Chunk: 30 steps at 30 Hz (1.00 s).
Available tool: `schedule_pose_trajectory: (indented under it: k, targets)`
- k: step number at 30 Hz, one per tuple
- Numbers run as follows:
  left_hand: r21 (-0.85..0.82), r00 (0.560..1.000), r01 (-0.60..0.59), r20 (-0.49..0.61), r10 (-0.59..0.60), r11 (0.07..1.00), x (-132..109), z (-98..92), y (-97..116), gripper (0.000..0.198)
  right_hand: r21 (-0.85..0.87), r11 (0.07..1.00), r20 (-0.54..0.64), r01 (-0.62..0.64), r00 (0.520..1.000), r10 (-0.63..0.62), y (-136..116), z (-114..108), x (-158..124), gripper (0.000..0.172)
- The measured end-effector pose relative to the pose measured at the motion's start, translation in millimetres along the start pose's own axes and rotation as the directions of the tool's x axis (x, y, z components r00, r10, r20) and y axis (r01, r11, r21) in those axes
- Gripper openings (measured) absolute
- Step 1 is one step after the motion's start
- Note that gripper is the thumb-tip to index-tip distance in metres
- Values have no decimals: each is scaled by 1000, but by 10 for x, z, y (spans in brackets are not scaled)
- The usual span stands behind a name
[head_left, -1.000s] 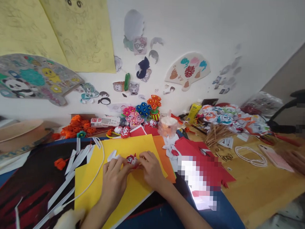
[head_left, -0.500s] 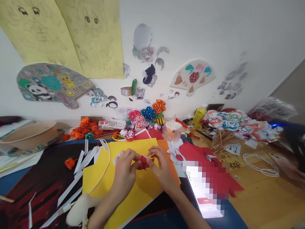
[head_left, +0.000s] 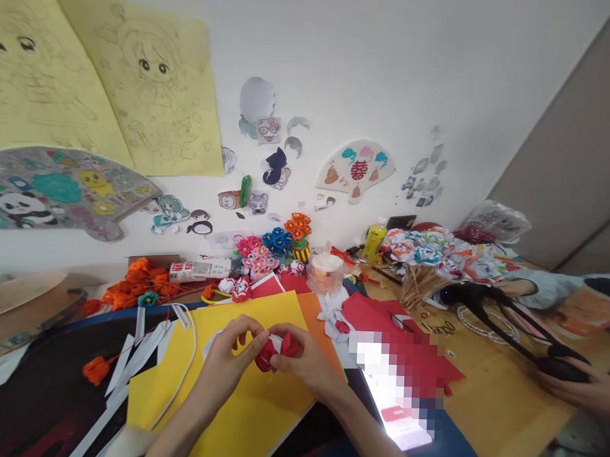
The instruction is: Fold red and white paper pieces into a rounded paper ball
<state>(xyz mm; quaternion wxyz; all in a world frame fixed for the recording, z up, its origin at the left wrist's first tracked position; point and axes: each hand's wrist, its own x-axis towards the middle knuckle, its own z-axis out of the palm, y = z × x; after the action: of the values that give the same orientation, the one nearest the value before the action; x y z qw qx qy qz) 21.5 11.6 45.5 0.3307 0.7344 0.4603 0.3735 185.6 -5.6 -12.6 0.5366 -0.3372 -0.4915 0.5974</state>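
Observation:
Both hands hold a red-and-white folded paper flower above a yellow sheet of paper. My left hand pinches its left side between thumb and fingers. On the other side, my right hand grips it with thumb and fingertips, and a red point sticks up beside them. A small white piece lies on the yellow sheet, partly behind my left hand. An orange sheet shows under the yellow one on the right.
White paper strips and a white cord lie at left. Red paper and a lit phone are at right. Beyond, a co-worker's hands hold a black strap-like object. Paper flowers and a lidded cup stand behind.
My view has swung right, so things appear further left. The flower is turned in my fingers and shows more white. At right, the co-worker's hands and the black object have come further into view.

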Motion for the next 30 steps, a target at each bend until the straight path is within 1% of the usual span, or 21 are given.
schedule_pose_trajectory:
  k: [2,5,9,14,16,18,19,21,23,26,30]
  targets:
    - [-24,1000,25,15,-24,999,-3,27,-10,35,43,999,44,10,999,-12,-21,-3,-10,51]
    - [-50,999,43,22,-42,998,-21,76,-6,35,114,993,94,1,996,-12,-38,-19,-37,65]
    - [-18,999,48,-20,-49,999,-46,102,-7,35,26,999,59,29,998,-30,-17,-65,-74,70]
    - [15,997,52,-65,-51,999,-70,102,-85,35,-76,996,83,36,996,-30,-5,-82,-102,64]
    - [43,993,13,-121,-8,999,-85,93,-98,30,-124,992,68,36,997,-28,-18,-70,-104,62]
    - [114,979,-72,-182,92,991,-109,78,-81,23,-171,984,37,46,998,-41,-32,-55,-102,60]
    - [164,971,-126,-182,156,978,-124,72,-66,19,-194,980,22,51,999,-48,-39,-47,-102,59]
    - [261,956,-234,-112,270,936,-158,67,-35,15,-247,968,-2,56,998,-58,-53,-34,-103,57]
    - [316,941,-310,-33,337,897,-187,77,-26,14,-311,948,-1,61,998,-64,-68,-28,-109,55]
    - [315,926,-354,-18,378,881,-203,102,-63,13,-390,918,23,78,997,-76,-86,-37,-118,51]
    - [255,925,-363,-19,380,896,-199,115,-130,13,-437,895,40,91,996,-81,-75,-74,-112,48]
